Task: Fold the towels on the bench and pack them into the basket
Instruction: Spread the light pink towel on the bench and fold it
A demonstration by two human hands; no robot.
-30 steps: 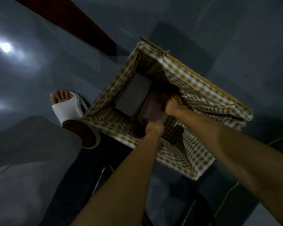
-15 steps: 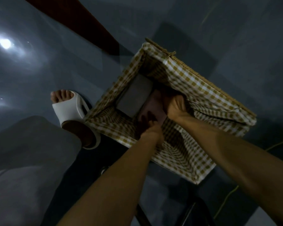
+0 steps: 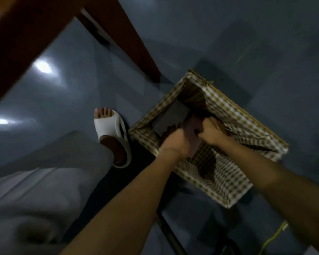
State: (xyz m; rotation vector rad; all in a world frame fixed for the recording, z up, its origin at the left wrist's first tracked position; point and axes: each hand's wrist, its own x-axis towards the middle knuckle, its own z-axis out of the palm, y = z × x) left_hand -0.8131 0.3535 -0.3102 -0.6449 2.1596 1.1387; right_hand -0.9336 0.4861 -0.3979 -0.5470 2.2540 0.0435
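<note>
Closest in, two bare forearms reach down and away toward the basket (image 3: 250,126), and a grey trouser leg (image 3: 48,168) fills the lower left. Between the forearms a dark metal bar (image 3: 170,234) lies low over the floor (image 3: 265,52), and a green cord (image 3: 273,236) trails at the lower right. The left hand (image 3: 175,142) is over the basket's near-left edge, its side touching the pink towel (image 3: 191,128); its fingers (image 3: 169,129) point down inside, blurred and dark, so I cannot tell whether they grip anything. The right hand (image 3: 212,133) is just beside it, toward the basket's middle, with its fingers curled round the pink towel's upper edge. That towel stands roughly upright between the two hands, inside the basket. Just beyond it, a folded grey towel (image 3: 171,115) lies inside against the far-left wall, touching or nearly touching the pink one. A brown-and-white checked liner (image 3: 226,183) covers the basket's walls and folds over its rim. The basket sits on the glossy blue-grey floor. Left of it, near the near-left corner, a foot in a white sandal (image 3: 109,127) is planted on the floor. Farther off, a brown wooden leg (image 3: 129,43) slants down to meet the floor near the basket's far corner, and pale light patches shine on the floor at the left.
</note>
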